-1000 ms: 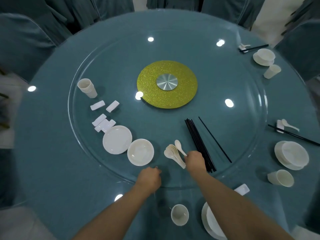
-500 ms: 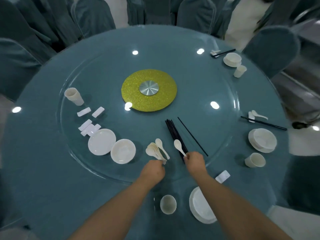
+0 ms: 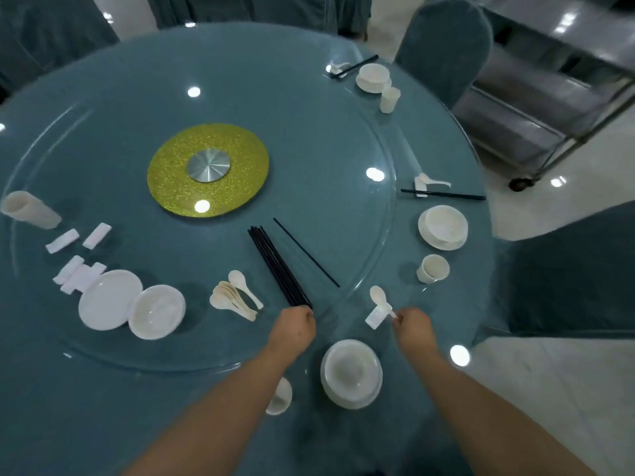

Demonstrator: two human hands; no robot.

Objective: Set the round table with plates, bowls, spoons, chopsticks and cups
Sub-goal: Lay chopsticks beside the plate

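Observation:
My right hand [image 3: 413, 327] pinches the handle of a white spoon [image 3: 379, 295] that lies over a white rest [image 3: 377, 315], just beyond the near plate with a bowl [image 3: 351, 373]. A cup [image 3: 280, 396] stands left of that plate, partly behind my left forearm. My left hand [image 3: 296, 327] is curled at the near ends of the black chopstick bundle [image 3: 279, 266] on the glass turntable; whether it grips them I cannot tell. One loose chopstick [image 3: 305, 252] lies to the right. A pile of spoons [image 3: 233, 297] sits left of the bundle.
On the turntable's left lie a plate [image 3: 109, 298], a bowl [image 3: 157, 311], several white rests [image 3: 77, 269] and stacked cups [image 3: 29, 209]. Two set places sit at the right edge [image 3: 443, 227] and far right [image 3: 373, 77]. A steel trolley [image 3: 549, 97] and covered chairs [image 3: 443, 42] surround the table.
My right hand carried one spoon from the turntable rightward to the rest by the near plate. My left hand shifted from the spoon pile to the chopstick ends. The view swung left.

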